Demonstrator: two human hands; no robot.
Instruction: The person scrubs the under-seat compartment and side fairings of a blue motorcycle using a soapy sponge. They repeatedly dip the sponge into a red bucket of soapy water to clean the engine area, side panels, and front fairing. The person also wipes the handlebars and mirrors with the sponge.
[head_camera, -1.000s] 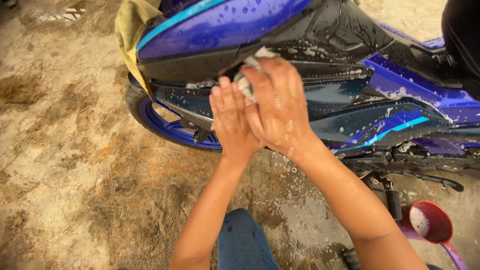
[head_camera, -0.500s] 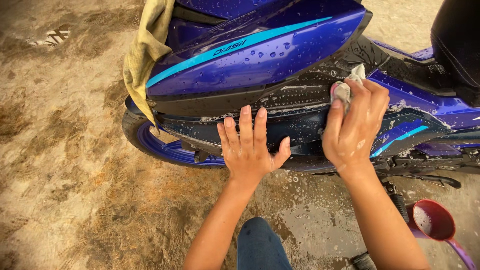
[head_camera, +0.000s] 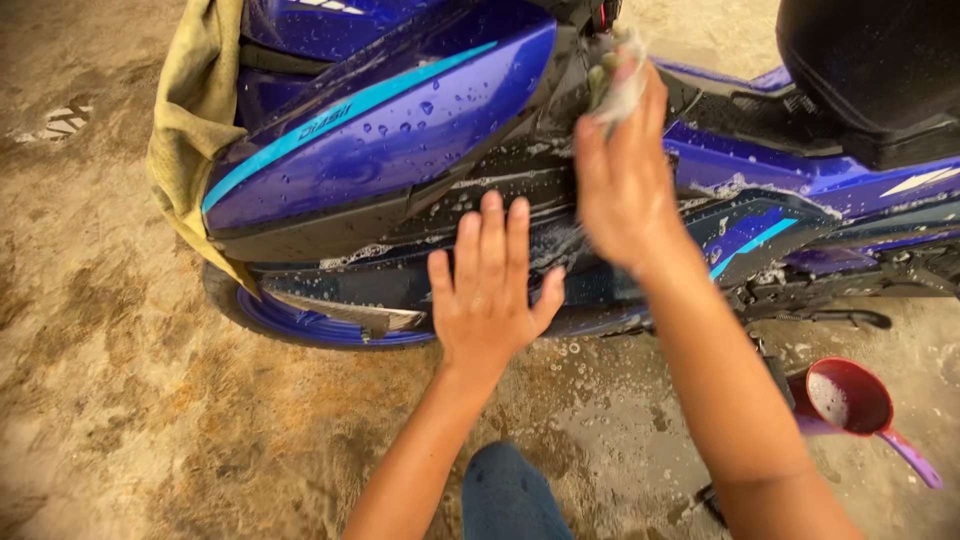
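Left hand (head_camera: 490, 290) was pressed flat, fingers spread, on the blue motorcycle (head_camera: 400, 150); a soapy rag (head_camera: 615, 80) was clamped in the right hand (head_camera: 620, 180); red scoop (head_camera: 850, 400) nearby.

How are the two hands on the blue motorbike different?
The left hand lies flat and open against the motorbike's lower panel, fingers spread, holding nothing. The right hand is higher up, curled around a soapy cloth near the seat. Both touch the wet, soapy bodywork.
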